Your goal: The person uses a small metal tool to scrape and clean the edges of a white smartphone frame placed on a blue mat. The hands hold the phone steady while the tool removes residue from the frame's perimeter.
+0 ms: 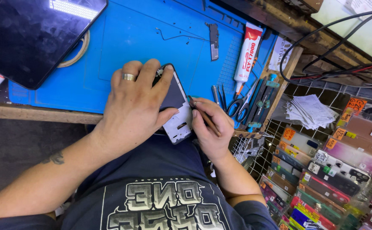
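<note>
The left hand (137,104) lies over an opened phone frame (176,111) at the near edge of the blue mat (122,38) on the table, its grip pressed around the frame's far end to steady it. The right hand (211,125) pinches a thin brown-handled tool (203,117), tip at the frame's right edge — this looks like prying or scraping along that side. The next move likely calls for a firm hold and a shallow tool angle. Scissors (239,106) and a glue tube (246,53) lie just right.

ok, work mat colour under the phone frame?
Blue work mat, clearest in the head view; the left hand holds the phone frame over it.
</note>
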